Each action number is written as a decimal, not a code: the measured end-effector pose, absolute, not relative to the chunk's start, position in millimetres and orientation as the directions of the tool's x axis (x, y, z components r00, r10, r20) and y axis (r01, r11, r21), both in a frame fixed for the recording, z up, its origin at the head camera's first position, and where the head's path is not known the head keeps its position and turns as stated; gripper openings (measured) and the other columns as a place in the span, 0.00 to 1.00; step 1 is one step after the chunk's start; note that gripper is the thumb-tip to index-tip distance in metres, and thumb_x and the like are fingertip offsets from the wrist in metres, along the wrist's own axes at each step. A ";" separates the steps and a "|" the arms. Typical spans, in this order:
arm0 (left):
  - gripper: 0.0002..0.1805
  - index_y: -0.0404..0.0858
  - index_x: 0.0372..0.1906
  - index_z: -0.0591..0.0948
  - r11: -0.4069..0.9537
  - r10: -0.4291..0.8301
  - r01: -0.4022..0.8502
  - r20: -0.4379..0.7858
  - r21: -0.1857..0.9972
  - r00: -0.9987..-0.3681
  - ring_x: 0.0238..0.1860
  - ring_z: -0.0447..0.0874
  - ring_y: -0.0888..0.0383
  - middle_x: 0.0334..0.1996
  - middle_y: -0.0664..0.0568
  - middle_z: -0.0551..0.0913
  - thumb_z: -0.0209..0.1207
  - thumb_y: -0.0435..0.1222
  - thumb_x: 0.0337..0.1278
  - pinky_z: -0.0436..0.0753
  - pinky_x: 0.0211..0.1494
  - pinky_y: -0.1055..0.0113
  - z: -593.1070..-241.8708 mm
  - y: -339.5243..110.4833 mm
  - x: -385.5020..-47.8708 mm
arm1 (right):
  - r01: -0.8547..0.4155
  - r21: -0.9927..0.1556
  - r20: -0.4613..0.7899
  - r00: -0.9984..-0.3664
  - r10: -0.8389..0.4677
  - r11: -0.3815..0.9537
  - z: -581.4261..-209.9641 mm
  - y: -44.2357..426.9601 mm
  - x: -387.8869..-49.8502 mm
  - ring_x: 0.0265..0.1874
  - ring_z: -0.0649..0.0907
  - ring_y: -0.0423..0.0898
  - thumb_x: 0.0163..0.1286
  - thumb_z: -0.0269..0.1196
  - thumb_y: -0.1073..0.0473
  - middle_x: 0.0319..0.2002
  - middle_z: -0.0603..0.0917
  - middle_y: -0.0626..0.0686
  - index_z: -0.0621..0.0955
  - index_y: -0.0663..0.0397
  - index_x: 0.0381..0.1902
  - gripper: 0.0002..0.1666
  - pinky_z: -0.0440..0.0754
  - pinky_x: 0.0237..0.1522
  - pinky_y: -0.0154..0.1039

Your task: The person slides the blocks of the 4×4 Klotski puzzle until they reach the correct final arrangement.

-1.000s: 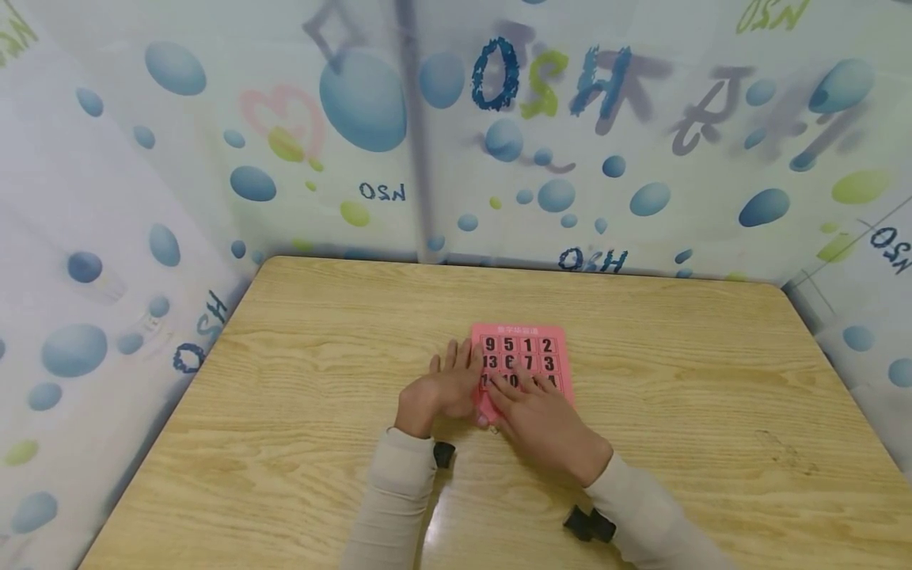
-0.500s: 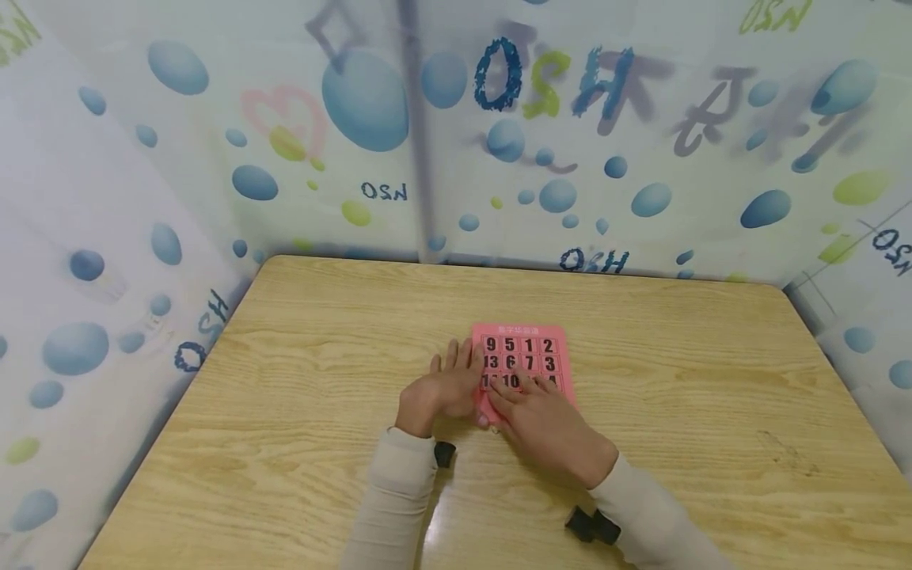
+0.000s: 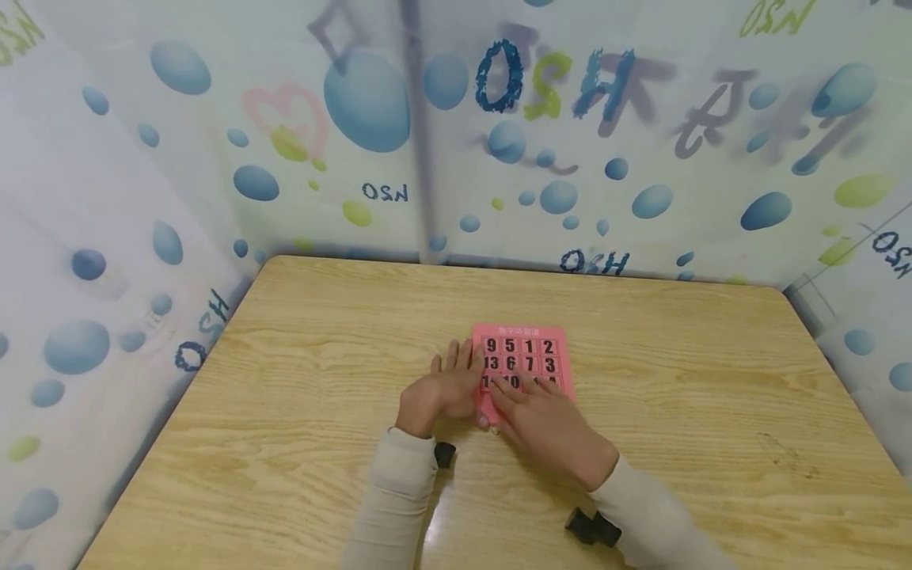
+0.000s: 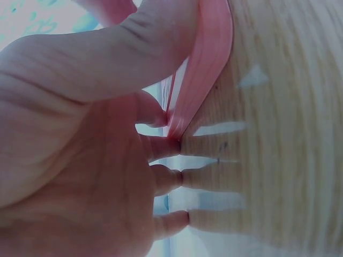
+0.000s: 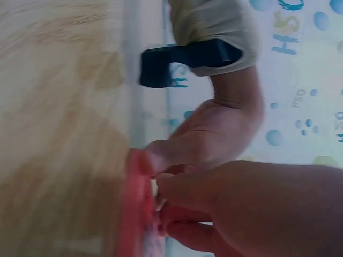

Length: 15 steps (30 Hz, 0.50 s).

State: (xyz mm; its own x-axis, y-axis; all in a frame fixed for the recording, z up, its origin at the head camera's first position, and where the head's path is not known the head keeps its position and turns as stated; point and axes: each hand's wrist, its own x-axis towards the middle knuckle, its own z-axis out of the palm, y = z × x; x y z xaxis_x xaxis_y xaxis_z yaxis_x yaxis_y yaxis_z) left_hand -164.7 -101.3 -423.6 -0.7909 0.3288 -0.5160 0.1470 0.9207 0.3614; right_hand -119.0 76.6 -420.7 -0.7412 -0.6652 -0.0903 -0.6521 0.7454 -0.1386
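Observation:
A pink number slide puzzle (image 3: 560,354) with black digits lies flat on the wooden table. The left hand (image 3: 445,392) grips its near left corner, thumb at the near edge and index finger along the left side. In the left wrist view, the other fingers (image 4: 170,222) are spread, their tips down on the table. The right hand (image 3: 549,427) lies over the near part of the board, its fingers touching the tiles and hiding some lower ones. In the right wrist view, the right thumb and fingers (image 5: 187,190) hover close over the puzzle's face (image 5: 153,238), partly blurred.
The wooden table (image 3: 321,340) reaches back to a patterned curtain (image 3: 456,142) with blue drops and letters. Curtains also stand at both sides. Black camera mounts (image 3: 593,526) hang at each wrist, over the table close to the sleeves (image 3: 399,495).
The right hand has shifted very slightly to the right, its fingers still on the tiles. The left hand and the puzzle stay where they were; the camera view has drifted a little.

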 end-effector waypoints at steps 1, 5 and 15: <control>0.63 0.37 0.80 0.41 0.920 0.332 0.150 -0.516 0.362 -0.790 0.79 0.26 0.43 0.80 0.41 0.32 0.70 0.51 0.50 0.38 0.80 0.45 -423.5 -101.4 -164.5 | -0.644 -0.140 -0.096 -0.747 -0.658 0.752 -423.8 75.3 -119.8 0.72 0.66 0.61 0.77 0.54 0.46 0.70 0.73 0.51 0.74 0.52 0.69 0.29 0.66 0.69 0.62; 0.63 0.37 0.80 0.42 0.918 0.340 0.161 -0.510 0.362 -0.790 0.79 0.27 0.42 0.80 0.41 0.33 0.70 0.51 0.50 0.39 0.79 0.44 -423.8 -101.7 -164.1 | -0.636 -0.109 -0.113 -0.756 -0.645 0.764 -434.8 72.3 -122.1 0.74 0.63 0.60 0.78 0.51 0.44 0.71 0.71 0.50 0.72 0.50 0.71 0.30 0.65 0.70 0.60; 0.63 0.36 0.80 0.41 0.918 0.339 0.159 -0.509 0.363 -0.791 0.79 0.26 0.42 0.80 0.40 0.33 0.70 0.51 0.50 0.39 0.79 0.44 -424.1 -102.7 -165.0 | -0.633 -0.135 -0.096 -0.757 -0.646 0.762 -435.5 70.8 -120.6 0.71 0.67 0.62 0.77 0.52 0.44 0.70 0.72 0.51 0.74 0.52 0.69 0.29 0.65 0.70 0.61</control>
